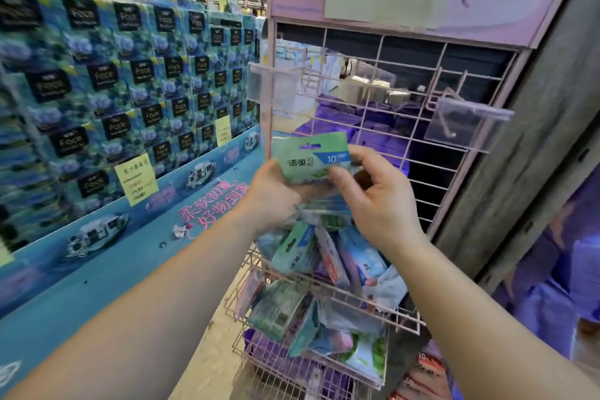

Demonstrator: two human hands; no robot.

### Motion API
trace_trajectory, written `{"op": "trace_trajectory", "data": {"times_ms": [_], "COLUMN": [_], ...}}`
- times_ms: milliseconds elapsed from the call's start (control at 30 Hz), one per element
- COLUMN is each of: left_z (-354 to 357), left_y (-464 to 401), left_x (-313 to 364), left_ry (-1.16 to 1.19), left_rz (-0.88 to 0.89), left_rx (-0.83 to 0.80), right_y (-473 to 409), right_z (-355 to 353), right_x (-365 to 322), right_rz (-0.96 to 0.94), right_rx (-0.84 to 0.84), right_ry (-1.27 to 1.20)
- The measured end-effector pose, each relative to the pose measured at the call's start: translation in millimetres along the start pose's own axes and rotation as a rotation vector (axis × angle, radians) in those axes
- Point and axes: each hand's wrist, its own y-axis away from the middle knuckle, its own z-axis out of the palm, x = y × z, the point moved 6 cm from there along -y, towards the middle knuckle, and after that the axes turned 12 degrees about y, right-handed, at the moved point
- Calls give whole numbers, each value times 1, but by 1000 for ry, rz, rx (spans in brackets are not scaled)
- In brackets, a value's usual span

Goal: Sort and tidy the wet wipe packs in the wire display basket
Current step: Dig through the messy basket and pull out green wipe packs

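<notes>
A green wet wipe pack with a blue "10" label is held upright in front of the pink wire rack. My left hand grips it from the left and below, together with more packs stacked under it. My right hand pinches its right edge with thumb and fingers. Below my hands the pink wire display basket holds a jumbled heap of several green, blue and pink packs, some tipped over its front rim.
The pink wire grid panel carries two clear price-tag holders on hooks above my hands. A lower wire basket holds purple packs. A wall of blue tissue packages stands on the left, a grey pillar on the right.
</notes>
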Motion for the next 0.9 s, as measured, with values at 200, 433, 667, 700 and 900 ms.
{"op": "trace_trajectory", "data": {"times_ms": [200, 433, 667, 700, 900], "left_z": [-111, -160, -156, -159, -168], "left_y": [-26, -66, -82, -83, -86], "left_x": [-13, -74, -84, -84, -79], "left_ry": [27, 52, 105, 121, 173], "left_rz": [26, -134, -186, -198, -227], "left_rx": [225, 19, -73, -76, -71], "right_y": [-11, -33, -25, -24, -27], "right_z": [48, 125, 147, 146, 99], "right_x": [-4, -5, 10, 12, 7], "right_rz": [138, 233, 367, 371, 425], "right_rx": [-97, -481, -633, -582, -214], "right_ry": [211, 692, 844, 803, 581]}}
